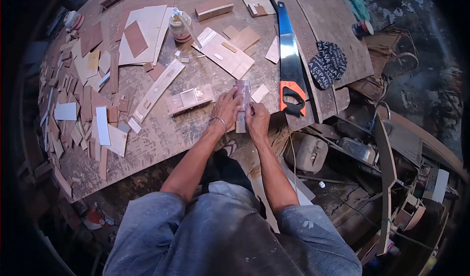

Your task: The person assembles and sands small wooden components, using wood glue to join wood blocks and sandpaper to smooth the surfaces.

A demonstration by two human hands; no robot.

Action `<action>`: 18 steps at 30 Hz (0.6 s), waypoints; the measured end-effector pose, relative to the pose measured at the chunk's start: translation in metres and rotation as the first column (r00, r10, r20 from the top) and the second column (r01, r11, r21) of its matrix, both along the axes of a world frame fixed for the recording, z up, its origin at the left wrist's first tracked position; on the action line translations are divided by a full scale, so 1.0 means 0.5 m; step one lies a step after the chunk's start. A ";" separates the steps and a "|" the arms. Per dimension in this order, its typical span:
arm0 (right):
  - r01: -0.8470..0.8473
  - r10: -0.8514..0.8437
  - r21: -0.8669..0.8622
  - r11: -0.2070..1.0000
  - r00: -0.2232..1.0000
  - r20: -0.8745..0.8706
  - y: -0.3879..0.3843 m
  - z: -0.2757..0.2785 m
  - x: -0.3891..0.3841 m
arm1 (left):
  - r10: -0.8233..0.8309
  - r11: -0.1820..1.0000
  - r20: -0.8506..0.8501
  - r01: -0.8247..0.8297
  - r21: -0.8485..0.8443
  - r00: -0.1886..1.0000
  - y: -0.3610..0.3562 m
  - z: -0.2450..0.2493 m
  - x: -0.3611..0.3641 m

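Observation:
A narrow wooden strip [241, 125] lies upright in the view at the near edge of the workbench, its far end beyond my fingers. My left hand [226, 111], with a metal bangle at the wrist, presses its fingers over the strip from the left and holds it. My right hand [258, 123] is closed in a pinch against the strip's right side. Something small and dark shows at its fingertips, too small to name. Beside that hand lies a small pale wood piece [259, 93]. A small box-like wooden assembly [190, 100] sits left of my left hand.
A handsaw [290, 51] with an orange handle lies to the right, near a dark lettered cloth cap [327, 65]. A glue jar [180, 27] with a brush stands behind. Many wood offcuts [88, 104] cover the left side. A plastic jug [311, 152] sits below the bench.

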State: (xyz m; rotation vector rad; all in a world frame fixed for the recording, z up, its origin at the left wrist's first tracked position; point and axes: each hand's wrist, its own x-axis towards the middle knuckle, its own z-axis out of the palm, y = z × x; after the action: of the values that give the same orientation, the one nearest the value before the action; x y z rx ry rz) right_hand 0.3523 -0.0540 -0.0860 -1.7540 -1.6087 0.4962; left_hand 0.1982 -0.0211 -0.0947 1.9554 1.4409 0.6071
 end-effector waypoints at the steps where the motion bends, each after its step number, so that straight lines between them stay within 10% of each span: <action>1: -0.037 0.037 0.008 0.999 0.997 0.068 0.010 -0.014 -0.005 | -0.003 1.000 -0.025 0.003 -0.018 1.000 0.008 -0.004 -0.002; 18: -0.028 0.026 0.037 0.999 0.997 0.078 0.096 -0.041 -0.014 | -0.013 0.996 -0.085 0.006 -0.085 0.996 0.015 -0.004 -0.003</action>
State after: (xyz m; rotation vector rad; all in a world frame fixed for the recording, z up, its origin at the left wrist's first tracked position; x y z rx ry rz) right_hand 0.3451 -0.0059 -0.1065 -1.7443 -1.6865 0.4122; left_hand 0.1965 -0.0134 -0.0965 1.9417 1.4833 0.4554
